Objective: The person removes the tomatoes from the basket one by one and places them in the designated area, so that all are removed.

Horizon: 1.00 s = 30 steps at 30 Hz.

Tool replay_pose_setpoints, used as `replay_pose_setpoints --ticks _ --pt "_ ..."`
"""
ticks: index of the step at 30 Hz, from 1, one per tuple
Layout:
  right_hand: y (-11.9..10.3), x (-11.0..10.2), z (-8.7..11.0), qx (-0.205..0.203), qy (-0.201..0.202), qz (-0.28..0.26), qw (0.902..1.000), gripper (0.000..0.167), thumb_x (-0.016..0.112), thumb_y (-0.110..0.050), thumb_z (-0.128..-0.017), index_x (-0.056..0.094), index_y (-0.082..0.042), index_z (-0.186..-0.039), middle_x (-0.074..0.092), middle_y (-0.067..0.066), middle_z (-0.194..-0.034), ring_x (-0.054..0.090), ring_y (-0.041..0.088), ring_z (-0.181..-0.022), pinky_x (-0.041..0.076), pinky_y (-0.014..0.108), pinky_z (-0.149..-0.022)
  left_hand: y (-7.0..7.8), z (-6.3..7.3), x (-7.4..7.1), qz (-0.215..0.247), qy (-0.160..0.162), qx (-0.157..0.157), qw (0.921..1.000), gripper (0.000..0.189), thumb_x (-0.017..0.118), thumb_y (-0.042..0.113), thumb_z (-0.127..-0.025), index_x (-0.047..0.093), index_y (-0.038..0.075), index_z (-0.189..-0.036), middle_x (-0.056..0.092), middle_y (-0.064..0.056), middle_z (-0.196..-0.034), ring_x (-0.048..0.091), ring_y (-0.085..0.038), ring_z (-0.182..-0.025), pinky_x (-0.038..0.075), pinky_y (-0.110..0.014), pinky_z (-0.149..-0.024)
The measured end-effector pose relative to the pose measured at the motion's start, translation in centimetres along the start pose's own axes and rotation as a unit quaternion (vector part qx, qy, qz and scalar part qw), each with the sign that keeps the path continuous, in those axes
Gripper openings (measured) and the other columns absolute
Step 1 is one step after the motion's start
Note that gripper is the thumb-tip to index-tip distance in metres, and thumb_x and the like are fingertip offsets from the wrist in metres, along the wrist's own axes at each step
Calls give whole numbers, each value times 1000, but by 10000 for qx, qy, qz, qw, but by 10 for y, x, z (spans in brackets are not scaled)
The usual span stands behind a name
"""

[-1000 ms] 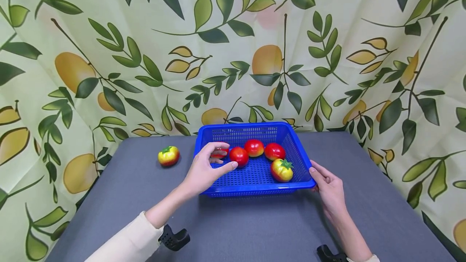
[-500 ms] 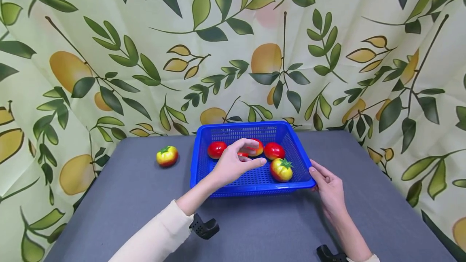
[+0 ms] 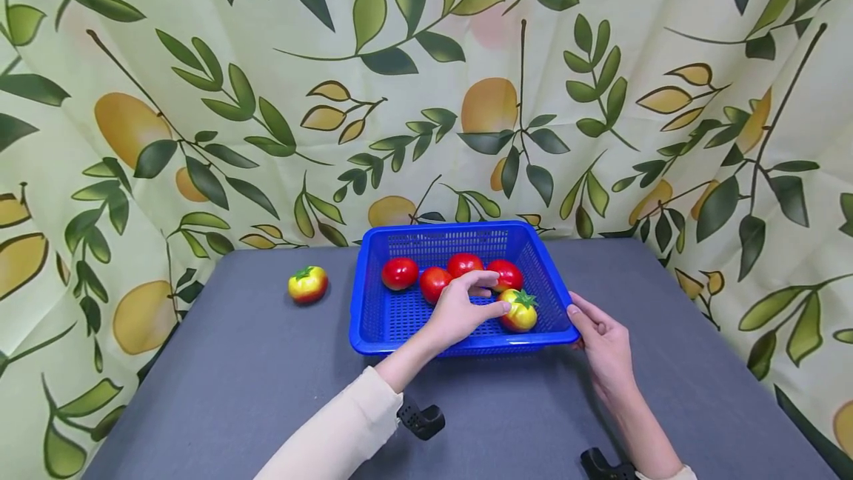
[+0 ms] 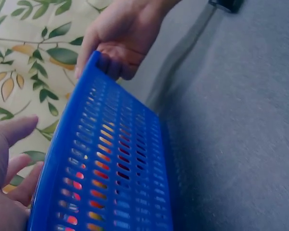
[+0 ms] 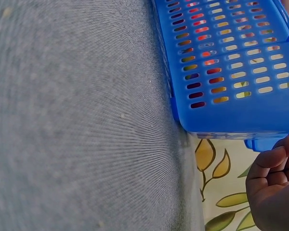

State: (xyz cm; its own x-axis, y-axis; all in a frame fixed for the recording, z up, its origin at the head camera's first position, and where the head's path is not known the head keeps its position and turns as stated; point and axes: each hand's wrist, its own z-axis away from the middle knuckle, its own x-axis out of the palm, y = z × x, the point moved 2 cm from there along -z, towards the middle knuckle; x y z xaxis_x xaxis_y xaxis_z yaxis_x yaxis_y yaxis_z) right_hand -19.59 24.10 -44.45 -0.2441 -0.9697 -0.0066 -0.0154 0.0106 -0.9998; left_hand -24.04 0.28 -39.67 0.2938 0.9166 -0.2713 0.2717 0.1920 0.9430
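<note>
My left hand [image 3: 463, 310] is over the blue plastic basket [image 3: 413, 347], its thumb and fingers apart, the thumb tip overlapping a yellow-red tomato [image 3: 520, 315] with a green leafy top. In the left wrist view its fingers [image 4: 19, 166] reach over the basket rim and hold nothing. My right hand [image 3: 603, 350] grips the basket's front right corner, thumb on top of the rim and fingers below. Inside, several red tomatoes [image 3: 400, 273] lie toward the back, partly behind my left hand. Through the slotted wall in the right wrist view, red and yellow patches show.
Another yellow-red tomato [image 3: 308, 284] rests on the grey tabletop [image 3: 233, 376], left of the basket. A leaf-and-fruit patterned cloth [image 3: 413, 110] hangs behind and at both sides of the table. Dark wrist-worn devices [image 3: 421, 418] sit at both wrists.
My left hand has moved right across the basket, from the leftmost red tomato to the yellow-red one at the right. The right hand keeps its grip on the corner.
</note>
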Motion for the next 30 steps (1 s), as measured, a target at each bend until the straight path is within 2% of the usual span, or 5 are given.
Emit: replay_pose_setpoints --ticks 4,10,16,21,30 --pt "0 1 0 6 -43 -28 10000 59 66 -33 -95 51 1 -141 72 -2 -102 59 9 -63 51 20 -58 -4 -8 4 -125 -69 -176 9997 46 79 18 -85 64 9 -128 65 -3 -123 60 -31 -111 50 -29 -90" --pt "0 0 1 2 -10 -79 10000 59 66 -32 -95 51 3 -140 72 -3 -100 59 8 -62 50 20 -57 -12 -20 8 -192 -238 -457 9985 55 81 22 -83 62 6 -132 65 -10 -124 58 -30 -112 50 -28 -88" --pt "-2 1 0 0 4 -127 9999 60 66 -32 -95 50 3 -141 72 -4 -99 58 8 -62 50 19 -56 -19 -27 12 -439 -520 -694 9953 62 81 27 -83 58 8 -138 64 -7 -126 57 -28 -115 50 -31 -89" --pt "-1 2 0 -1 37 -145 9999 60 67 -32 -94 51 3 -140 72 -5 -99 59 9 -63 50 19 -56 -23 -31 13 -809 -629 -632 9927 64 81 30 -83 57 10 -139 63 -4 -128 57 -24 -113 50 -30 -89" --pt "0 2 1 84 47 -96 9999 60 67 -32 -95 51 2 -140 72 -4 -99 59 9 -63 50 20 -57 -24 -30 13 -898 -666 -572 9921 63 80 30 -84 57 10 -139 62 -6 -129 57 -25 -113 50 -28 -88"
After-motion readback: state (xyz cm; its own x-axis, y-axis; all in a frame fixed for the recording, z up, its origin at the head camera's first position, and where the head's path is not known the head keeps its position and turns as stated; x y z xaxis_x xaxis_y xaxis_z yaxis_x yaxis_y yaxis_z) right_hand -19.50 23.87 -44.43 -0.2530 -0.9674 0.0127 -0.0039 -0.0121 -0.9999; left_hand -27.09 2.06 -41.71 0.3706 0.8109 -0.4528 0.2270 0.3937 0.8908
